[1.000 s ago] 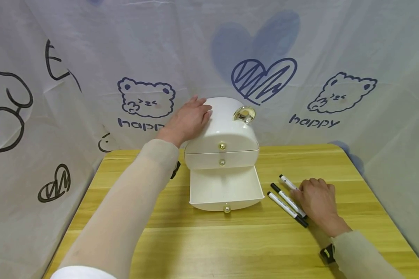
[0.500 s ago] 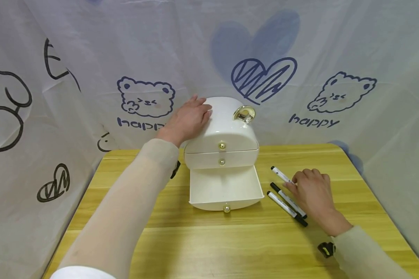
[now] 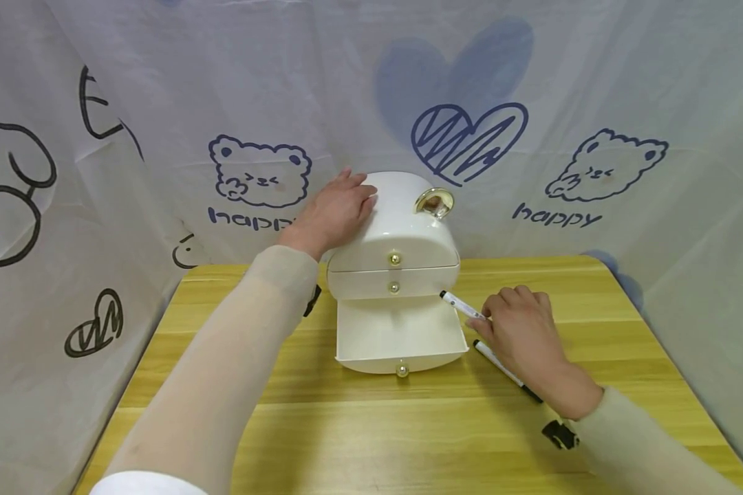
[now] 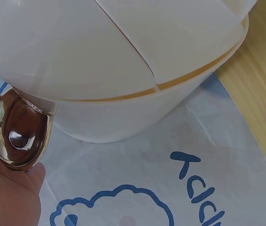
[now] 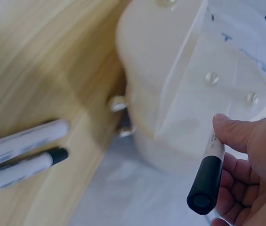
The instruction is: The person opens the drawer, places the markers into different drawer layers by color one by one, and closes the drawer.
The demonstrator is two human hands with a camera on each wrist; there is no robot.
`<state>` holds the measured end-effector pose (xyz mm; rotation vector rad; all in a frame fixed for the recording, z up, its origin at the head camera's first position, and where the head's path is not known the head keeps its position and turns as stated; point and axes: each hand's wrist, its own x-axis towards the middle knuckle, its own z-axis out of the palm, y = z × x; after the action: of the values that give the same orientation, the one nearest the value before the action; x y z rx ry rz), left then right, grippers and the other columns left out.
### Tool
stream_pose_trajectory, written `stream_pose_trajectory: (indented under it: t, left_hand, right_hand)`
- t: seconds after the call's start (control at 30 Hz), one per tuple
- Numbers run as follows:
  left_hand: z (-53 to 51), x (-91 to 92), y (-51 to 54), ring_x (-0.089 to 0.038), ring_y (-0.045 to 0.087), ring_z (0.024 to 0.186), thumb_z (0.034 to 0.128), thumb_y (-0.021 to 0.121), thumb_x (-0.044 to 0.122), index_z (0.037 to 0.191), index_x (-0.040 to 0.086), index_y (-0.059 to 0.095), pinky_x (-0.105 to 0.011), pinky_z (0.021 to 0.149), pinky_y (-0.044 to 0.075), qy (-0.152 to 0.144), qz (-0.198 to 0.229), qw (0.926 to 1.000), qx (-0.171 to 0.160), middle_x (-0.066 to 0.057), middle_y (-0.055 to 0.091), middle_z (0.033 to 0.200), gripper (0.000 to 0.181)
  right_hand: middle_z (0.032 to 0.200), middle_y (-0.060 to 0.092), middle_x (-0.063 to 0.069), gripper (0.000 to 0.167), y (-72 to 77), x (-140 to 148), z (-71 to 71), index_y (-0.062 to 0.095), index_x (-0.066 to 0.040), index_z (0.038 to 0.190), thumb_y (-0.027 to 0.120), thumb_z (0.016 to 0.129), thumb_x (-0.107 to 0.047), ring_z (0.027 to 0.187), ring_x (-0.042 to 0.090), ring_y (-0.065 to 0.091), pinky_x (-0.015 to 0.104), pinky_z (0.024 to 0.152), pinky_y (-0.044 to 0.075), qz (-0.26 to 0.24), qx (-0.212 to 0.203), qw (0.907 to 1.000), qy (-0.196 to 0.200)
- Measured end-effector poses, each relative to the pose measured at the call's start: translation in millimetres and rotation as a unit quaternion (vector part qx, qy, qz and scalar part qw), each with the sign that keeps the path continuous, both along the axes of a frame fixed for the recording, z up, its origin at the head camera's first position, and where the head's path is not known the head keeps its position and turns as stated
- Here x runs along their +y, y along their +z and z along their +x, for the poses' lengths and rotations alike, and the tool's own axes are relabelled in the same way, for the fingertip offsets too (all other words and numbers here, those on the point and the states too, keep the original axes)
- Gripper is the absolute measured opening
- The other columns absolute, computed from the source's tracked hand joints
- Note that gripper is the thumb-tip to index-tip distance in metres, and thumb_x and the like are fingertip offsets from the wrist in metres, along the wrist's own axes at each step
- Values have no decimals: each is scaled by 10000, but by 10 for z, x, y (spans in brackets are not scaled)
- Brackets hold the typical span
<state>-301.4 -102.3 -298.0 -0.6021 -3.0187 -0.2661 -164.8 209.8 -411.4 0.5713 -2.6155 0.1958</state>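
Observation:
A white drawer box (image 3: 402, 206) with gold ear-shaped pieces and round knobs stands on the table. Its bottom drawer (image 3: 399, 330) is pulled out, with nothing visible inside. My left hand (image 3: 337, 213) holds the box at its upper left side; in the left wrist view its fingers lie around the gold ear (image 4: 22, 134). My right hand (image 3: 523, 337) pinches a white marker (image 3: 464, 304) between thumb and fingers, its tip end over the drawer's right edge. In the right wrist view the marker's black end (image 5: 205, 186) points toward the camera.
Two more white markers lie on the wooden table (image 3: 371, 440); one marker (image 3: 504, 369) shows in the head view, beside my right hand. A printed cloth (image 3: 347, 82) with bears and hearts hangs behind the table and at both sides.
My right hand has lifted the marker from beside the others and carried it left to the open drawer. My left hand and the box have stayed in place.

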Motion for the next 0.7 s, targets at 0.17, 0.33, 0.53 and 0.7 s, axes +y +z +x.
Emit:
stream_pose_trajectory:
  t: [0.17,0.33,0.53,0.7]
  left_hand:
    - [0,6,6,-346,145,1642,1162,322,340,1586,124,486,-435,1372,120,20,-6,10000,-25,-134,299,1732,504]
    - [-3,9,0,-352,153,1640,1161,323,336,1578,124,499,-433,1373,118,20,10,10000,13,-138,308,1727,499]
    - [14,11,12,-352,157,1640,1160,325,337,1571,131,508,-433,1372,124,57,36,10000,1,-139,312,1726,495]
    - [26,14,30,-348,155,1641,1160,325,343,1574,136,506,-432,1371,130,85,18,10000,-28,-134,306,1729,496]
  right_hand:
    - [771,632,48,358,55,-279,-42,677,-98,791,860,885,-392,792,301,572,448,718,454,361,-111,9992,163]
    - [763,614,50,388,37,-582,-114,668,-87,791,856,883,-414,776,291,572,418,680,447,631,-251,9970,368]
    - [763,618,49,407,-87,-876,-194,685,-72,777,871,864,-424,777,273,568,401,671,446,817,-647,9941,295]
    - [780,656,66,415,-218,-1032,-218,709,-63,783,865,867,-438,794,276,597,403,667,480,984,-503,9939,68]
